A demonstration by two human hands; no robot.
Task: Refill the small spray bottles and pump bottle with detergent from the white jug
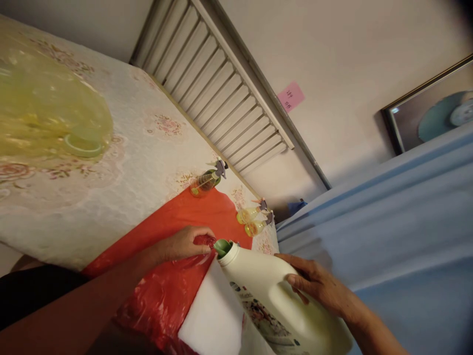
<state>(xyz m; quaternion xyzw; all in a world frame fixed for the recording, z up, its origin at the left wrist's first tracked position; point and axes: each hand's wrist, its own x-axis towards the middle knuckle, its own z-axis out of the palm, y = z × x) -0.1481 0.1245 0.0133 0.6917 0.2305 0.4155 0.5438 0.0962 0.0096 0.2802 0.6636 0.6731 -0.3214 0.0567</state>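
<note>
My right hand [318,286] grips the handle of a large white detergent jug [273,301], tilted so its open green spout [222,246] points left. My left hand [185,243] pinches the gathered mouth of a red plastic bag [166,296] right beside the spout. The bag lies on a red cloth [192,212] and partly against a white block [210,315].
A floral tablecloth [121,162] covers the table. Three small spray bottles of yellow liquid stand near its far edge [207,181], [251,213], [256,227]. A yellow translucent bag [44,108] sits at the left. Blue fabric [388,222] fills the right; a slatted shutter [221,88] is behind.
</note>
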